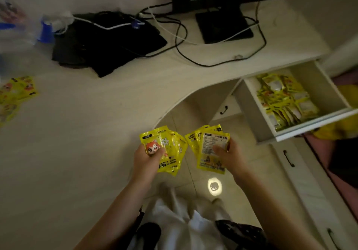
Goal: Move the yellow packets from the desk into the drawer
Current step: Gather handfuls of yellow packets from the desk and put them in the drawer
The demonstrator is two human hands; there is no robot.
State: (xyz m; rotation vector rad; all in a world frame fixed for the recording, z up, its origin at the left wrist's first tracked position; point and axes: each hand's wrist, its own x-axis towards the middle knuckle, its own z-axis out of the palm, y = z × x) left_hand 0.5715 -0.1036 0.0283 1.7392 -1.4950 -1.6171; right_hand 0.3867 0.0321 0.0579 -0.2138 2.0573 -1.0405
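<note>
My left hand [145, 157] grips a fanned stack of yellow packets [170, 149], printed side up with a cartoon face. My right hand [227, 155] grips a second fan of yellow packets [208, 139], label side up. Both stacks hang over the floor, just off the desk's curved front edge. The white drawer [313, 123] stands pulled open at the right, with several yellow packets [284, 98] lying inside. More yellow packets [16, 92] lie on the desk [77, 133] at the far left.
A black cloth or bag [104, 42] and a tangle of cables [180, 34] lie at the back of the desk beside a monitor stand [222, 25]. Blue and clear plastic items [29, 30] sit at the back left. Closed cabinet drawers [290, 160] are below the open drawer.
</note>
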